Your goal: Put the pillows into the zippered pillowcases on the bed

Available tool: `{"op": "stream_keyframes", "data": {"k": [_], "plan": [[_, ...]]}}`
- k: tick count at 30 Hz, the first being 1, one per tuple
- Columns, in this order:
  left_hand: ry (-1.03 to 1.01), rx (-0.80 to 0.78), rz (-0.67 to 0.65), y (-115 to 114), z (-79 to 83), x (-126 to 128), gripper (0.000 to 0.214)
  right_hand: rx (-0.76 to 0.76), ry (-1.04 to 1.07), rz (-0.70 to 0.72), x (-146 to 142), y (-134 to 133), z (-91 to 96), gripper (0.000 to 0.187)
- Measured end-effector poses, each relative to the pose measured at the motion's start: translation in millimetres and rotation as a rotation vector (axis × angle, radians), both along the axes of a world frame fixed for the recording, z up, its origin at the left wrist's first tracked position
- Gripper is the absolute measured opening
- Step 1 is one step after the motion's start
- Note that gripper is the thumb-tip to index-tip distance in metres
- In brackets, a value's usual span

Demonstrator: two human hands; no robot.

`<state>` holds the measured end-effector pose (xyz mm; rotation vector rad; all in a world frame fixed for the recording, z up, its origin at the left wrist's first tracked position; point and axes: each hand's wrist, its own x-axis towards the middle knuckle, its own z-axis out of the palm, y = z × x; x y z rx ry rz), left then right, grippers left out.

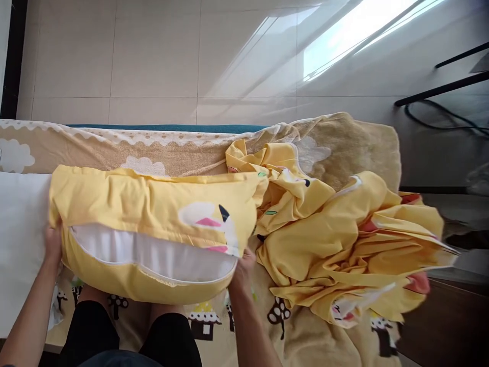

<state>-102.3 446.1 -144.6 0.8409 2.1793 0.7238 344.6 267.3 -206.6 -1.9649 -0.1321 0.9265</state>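
A yellow pillowcase with a printed animal face covers a white pillow, which shows through the long open slit along its side. At the left end, my left hand grips the covered pillow, with its fingers partly hidden behind the cloth. My right hand holds the opposite end near the lower corner, its fingertips also tucked behind. The pillow is held up above my lap. Close to my right hand lies a heap of crumpled yellow printed fabric with white edging.
Beneath everything is a beige patterned blanket. A white pillow or cushion lies at the left. Tiled floor stretches beyond the blanket's far edge. Black metal legs and a cable stand at the upper right.
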Motion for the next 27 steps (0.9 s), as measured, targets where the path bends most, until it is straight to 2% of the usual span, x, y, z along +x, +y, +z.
{"op": "stream_keyframes", "data": {"k": [2, 5, 6, 8, 10, 11, 13, 14, 16, 18, 20, 22, 25, 27], "plan": [[0.212, 0.224, 0.036, 15.1, 16.6, -4.5, 0.051, -0.075, -0.125, -0.005, 23.1, 13.8, 12.1, 0.052], [0.419, 0.266, -0.074, 23.5, 39.3, -8.8, 0.043, -0.234, -0.335, 0.056, 46.9, 38.0, 31.0, 0.057], [0.504, 0.278, -0.132, 21.8, 44.2, -4.5, 0.039, -0.289, -0.446, 0.096, 45.0, 47.1, 36.7, 0.061], [0.666, 0.371, -0.304, 12.5, 46.7, 16.6, 0.038, -0.32, -0.705, 0.222, 22.2, 65.1, 45.0, 0.067], [0.707, 0.443, -0.58, -0.4, 35.7, 50.8, 0.051, -0.234, -0.887, 0.454, -19.1, 81.2, 46.1, 0.064], [0.666, 0.417, -0.742, -6.3, 24.7, 69.5, 0.054, -0.168, -0.9, 0.595, -41.9, 88.3, 42.9, 0.062], [0.582, 0.233, -0.978, -13.0, -5.6, 102.1, 0.056, -0.122, -0.846, 0.83, -80.5, 100.7, 28.3, 0.06], [0.558, 0.133, -1.023, -12.9, -22.5, 113.5, 0.056, -0.138, -0.814, 0.884, -93.3, 106.0, 17.7, 0.06], [0.53, -0.006, -1.048, -6.2, -52.7, 125.3, 0.058, -0.183, -0.774, 0.902, -103.9, 115.4, -5.5, 0.062], [0.505, -0.033, -1.061, 5.8, -71.3, 126.1, 0.059, -0.2, -0.769, 0.898, -100.4, 123.6, -24.3, 0.062], [0.484, -0.018, -1.081, 16.9, -76.4, 123.8, 0.06, -0.191, -0.778, 0.911, -93.2, 130.5, -33.2, 0.062], [0.468, -0.015, -1.093, 23.0, -70.7, 123.6, 0.06, -0.176, -0.786, 0.905, -88.1, 134.9, -32.4, 0.061], [0.46, 0.019, -1.096, 20.8, -50.9, 122.9, 0.058, -0.097, -0.792, 0.902, -79.5, 130.2, -23.8, 0.059], [0.438, 0.106, -1.108, 14.6, -34.4, 111.2, 0.055, -0.022, -0.81, 0.913, -65.2, 114.2, -21.1, 0.056]]}}
